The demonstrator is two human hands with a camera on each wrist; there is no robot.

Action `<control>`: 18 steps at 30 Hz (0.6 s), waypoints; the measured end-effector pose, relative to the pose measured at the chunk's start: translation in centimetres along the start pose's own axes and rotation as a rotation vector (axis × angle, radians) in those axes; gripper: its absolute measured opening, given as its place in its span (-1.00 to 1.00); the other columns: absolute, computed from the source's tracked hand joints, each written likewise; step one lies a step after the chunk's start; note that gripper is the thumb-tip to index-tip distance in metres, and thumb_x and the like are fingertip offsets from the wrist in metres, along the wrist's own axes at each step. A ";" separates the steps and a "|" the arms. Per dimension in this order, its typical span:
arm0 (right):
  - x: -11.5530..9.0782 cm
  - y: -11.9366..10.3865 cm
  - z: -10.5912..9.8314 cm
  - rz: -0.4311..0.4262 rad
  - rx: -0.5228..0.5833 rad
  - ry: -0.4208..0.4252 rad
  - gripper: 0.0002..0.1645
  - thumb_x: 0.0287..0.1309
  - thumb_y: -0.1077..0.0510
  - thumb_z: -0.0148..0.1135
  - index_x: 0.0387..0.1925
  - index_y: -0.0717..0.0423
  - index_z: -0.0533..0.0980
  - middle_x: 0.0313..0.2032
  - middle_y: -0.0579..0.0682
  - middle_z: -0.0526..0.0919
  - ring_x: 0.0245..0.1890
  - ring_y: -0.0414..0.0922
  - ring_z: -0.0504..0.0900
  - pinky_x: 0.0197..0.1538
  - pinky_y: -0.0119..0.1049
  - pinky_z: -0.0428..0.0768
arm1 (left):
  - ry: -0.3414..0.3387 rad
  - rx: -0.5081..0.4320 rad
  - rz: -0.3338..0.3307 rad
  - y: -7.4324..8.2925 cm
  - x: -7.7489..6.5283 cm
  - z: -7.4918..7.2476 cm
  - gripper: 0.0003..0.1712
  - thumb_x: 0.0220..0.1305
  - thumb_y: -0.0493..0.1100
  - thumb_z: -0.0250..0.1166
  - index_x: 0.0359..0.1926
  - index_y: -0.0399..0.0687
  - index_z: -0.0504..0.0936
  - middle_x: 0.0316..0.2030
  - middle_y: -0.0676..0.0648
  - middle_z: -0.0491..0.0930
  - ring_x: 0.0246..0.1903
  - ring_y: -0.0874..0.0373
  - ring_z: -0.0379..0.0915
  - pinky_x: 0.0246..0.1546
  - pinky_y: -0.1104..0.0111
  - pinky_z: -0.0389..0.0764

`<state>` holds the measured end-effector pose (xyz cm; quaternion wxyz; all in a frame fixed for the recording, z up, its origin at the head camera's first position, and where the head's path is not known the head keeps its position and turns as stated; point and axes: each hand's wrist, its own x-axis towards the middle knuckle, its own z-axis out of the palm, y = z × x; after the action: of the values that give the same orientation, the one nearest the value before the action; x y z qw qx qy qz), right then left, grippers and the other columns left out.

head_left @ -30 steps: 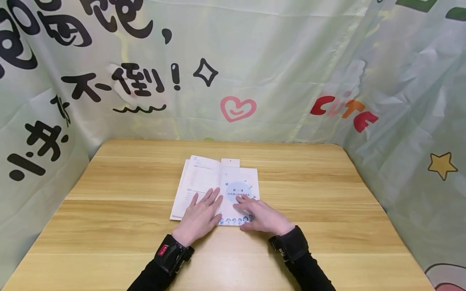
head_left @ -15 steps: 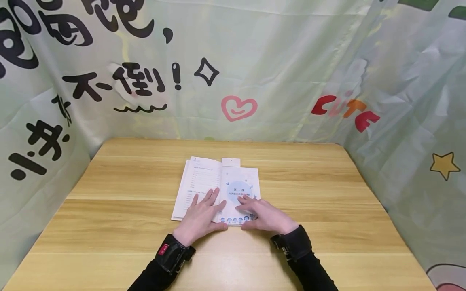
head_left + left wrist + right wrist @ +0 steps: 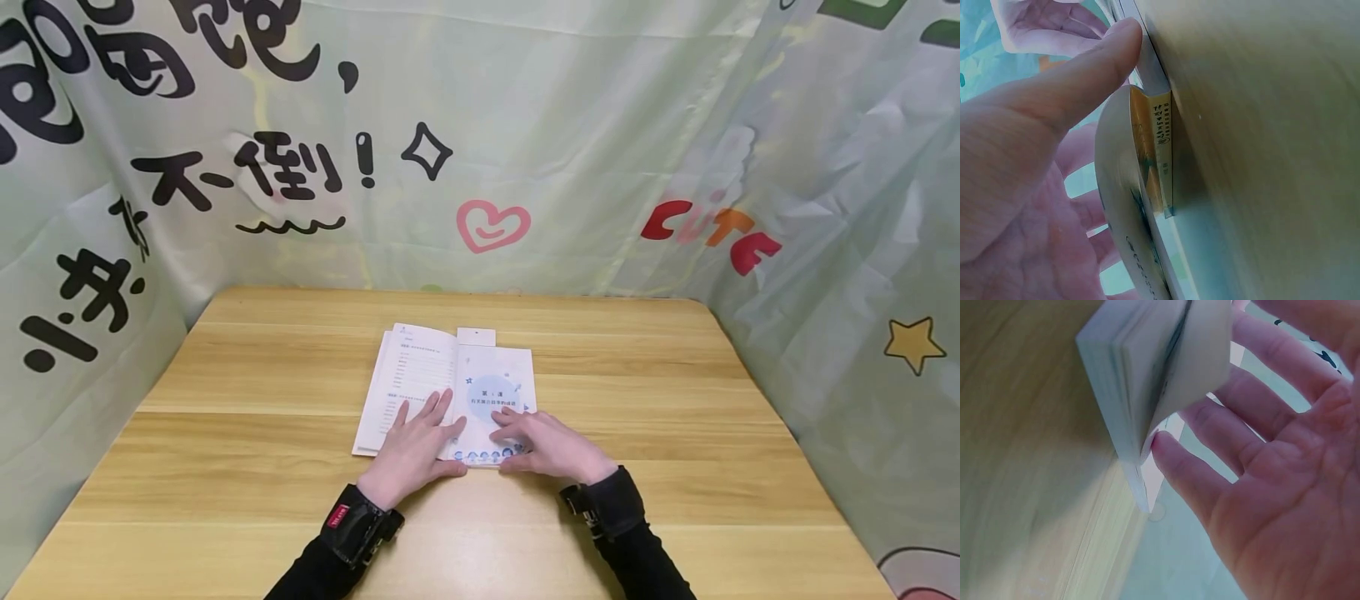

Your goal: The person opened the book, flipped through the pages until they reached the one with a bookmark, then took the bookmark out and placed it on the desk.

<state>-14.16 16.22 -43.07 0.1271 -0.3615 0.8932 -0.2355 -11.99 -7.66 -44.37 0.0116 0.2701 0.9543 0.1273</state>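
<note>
A book (image 3: 487, 367) lies open on the wooden table in the head view, with printed lines on its left page and a pale blue circle on the right page. My left hand (image 3: 408, 458) rests spread on the lower left page, fingers near the gutter and thumb along the bottom edge. My right hand (image 3: 551, 446) touches the lower right page with slightly bent fingers. In the right wrist view, a leaf (image 3: 1204, 369) bows up from the page block, and one fingertip (image 3: 1163, 442) meets its edge. The yellow spine (image 3: 1163, 131) shows in the left wrist view.
A white card-like piece (image 3: 476, 337) sticks out above the right page. Bare table (image 3: 675, 400) surrounds the book. Behind and beside the table hangs a pale green printed cloth (image 3: 585, 142).
My left thumb has spread right along the book's bottom edge since a second ago. My right hand has shifted very slightly to the right. The book stays about where it was.
</note>
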 end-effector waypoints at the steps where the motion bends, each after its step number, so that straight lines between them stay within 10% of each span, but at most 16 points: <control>1: 0.0 0.0 0.0 0.001 0.003 0.000 -0.47 0.00 0.03 0.40 0.03 0.18 0.62 0.27 0.19 0.40 0.32 0.10 0.24 0.33 0.10 0.25 | -0.001 -0.001 -0.001 0.0 0.0 0.0 -0.20 0.03 0.27 0.32 0.24 -0.05 0.52 0.41 -0.30 0.11 0.37 -0.17 -0.01 0.25 -0.29 0.07; 18: -0.2 0.1 -0.2 -0.062 -0.052 0.042 -0.73 0.11 0.12 0.32 -0.16 0.14 0.69 0.13 0.18 0.56 0.21 0.10 0.42 0.25 0.13 0.37 | -0.005 -0.007 0.000 -0.1 -0.1 0.0 -0.24 0.09 0.27 0.28 0.24 -0.03 0.53 0.41 -0.30 0.10 0.37 -0.17 -0.01 0.26 -0.28 0.06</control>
<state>-14.21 16.49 -42.92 0.0914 -0.3871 0.8898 -0.2237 -12.00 -7.78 -44.38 0.0150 0.2704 0.9538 0.1302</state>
